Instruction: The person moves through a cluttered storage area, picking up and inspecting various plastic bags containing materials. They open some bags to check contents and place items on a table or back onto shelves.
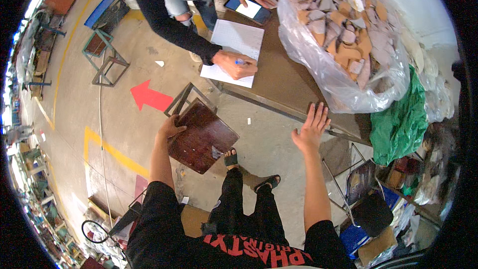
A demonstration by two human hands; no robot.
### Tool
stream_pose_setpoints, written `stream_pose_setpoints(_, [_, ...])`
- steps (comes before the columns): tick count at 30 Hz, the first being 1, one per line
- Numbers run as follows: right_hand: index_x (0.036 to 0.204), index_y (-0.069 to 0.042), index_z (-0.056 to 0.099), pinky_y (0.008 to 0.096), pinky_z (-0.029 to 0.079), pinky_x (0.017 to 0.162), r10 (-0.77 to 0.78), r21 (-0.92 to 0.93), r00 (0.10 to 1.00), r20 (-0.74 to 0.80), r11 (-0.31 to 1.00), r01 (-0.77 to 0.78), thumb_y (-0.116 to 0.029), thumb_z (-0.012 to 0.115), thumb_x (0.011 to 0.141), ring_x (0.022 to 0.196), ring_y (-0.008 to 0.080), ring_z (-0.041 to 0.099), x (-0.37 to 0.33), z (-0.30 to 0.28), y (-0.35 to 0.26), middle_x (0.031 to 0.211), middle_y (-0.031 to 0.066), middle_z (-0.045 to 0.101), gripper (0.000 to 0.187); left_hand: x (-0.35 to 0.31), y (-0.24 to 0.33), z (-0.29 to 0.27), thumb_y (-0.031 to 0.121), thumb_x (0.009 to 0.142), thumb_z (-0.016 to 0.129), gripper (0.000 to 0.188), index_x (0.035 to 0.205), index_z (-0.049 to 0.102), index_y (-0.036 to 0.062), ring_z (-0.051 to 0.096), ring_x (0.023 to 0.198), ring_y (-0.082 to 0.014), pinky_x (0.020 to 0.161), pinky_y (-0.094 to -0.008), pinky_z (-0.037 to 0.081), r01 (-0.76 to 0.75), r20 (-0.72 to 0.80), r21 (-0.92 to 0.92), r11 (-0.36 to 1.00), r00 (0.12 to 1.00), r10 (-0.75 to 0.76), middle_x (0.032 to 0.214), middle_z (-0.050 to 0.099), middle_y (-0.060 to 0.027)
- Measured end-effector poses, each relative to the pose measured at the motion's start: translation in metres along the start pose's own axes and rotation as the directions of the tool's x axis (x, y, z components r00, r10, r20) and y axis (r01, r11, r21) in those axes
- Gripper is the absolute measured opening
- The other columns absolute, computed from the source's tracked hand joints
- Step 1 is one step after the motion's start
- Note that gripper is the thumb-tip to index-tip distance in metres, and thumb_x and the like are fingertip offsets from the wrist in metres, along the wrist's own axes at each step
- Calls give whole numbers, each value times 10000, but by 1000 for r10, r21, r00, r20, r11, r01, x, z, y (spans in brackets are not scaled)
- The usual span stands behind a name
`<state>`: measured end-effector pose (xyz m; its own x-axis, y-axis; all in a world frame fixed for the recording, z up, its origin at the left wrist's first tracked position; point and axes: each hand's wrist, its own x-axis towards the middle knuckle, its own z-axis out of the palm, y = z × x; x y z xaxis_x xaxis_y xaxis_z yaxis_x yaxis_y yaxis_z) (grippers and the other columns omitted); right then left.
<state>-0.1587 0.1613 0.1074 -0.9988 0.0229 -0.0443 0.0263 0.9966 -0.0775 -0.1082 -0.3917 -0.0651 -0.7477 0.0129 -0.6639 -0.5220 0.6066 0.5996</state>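
The left hand [171,128] is clasping a maroon square stool [204,137] by its left edge, the spread right hand [309,132] seemingly touching a brown table [286,77].

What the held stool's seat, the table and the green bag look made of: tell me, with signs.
Held stool: seat probably wood, varnished dark reddish-brown, judging by its gloss and pale scuffs.
Table: plain brown top, perhaps coated board; no clear grain settles it.
Green bag: thin plastic, slightly shiny, judging by its crinkles.
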Motion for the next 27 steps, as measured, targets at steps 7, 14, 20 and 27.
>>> stream_pose_setpoints(7, [1583, -63, 129, 729, 103, 1164, -33, -25, 998, -58, 999, 32, -252, 810, 656, 1523, 492, 59, 2, 13, 3, 1658, 248, 78, 1166, 14, -10, -31, 372, 958, 657, 652, 1516, 411, 139, 570, 1255, -389, 1088, -545, 415, 123, -446, 374, 919, 893, 62, 1367, 593, -194])
stream_pose_setpoints(14, [1584, -57, 98, 750, 97, 1150, -74, -26, 995, -66, 997, 72, -280, 805, 662, 1509, 527, 55, 2, 20, 12, 1643, 281, 85, 1182, 33, 18, -10, 522, 932, 645, 918, 1636, 115, 269, -3, 1544, -459, 1100, -787, 218, 417, -623, 363, 833, 774, -116, 1696, -21, -178])
stream_pose_setpoints(20, [1588, -73, 93, 744, 81, 1156, -74, 9, 995, -67, 997, 75, -281, 809, 671, 1513, 516, 50, 3, 23, 8, 1652, 268, 72, 1182, 22, -19, 12, 573, 870, 702, 1001, 1631, 104, 319, 20, 1524, -509, 1049, -810, 280, 448, -532, 307, 840, 813, -239, 1695, -18, -182])
stream_pose_setpoints(27, [1609, -84, 115, 739, 60, 1165, -45, 71, 997, -60, 996, 50, -267, 820, 670, 1525, 507, 29, 3, 18, 8, 1664, 256, 69, 1189, 11, -39, 22, 432, 899, 717, 931, 1626, 180, 205, 117, 1505, -520, 1144, -685, 280, 239, -554, 385, 891, 833, 16, 1672, 87, -242])
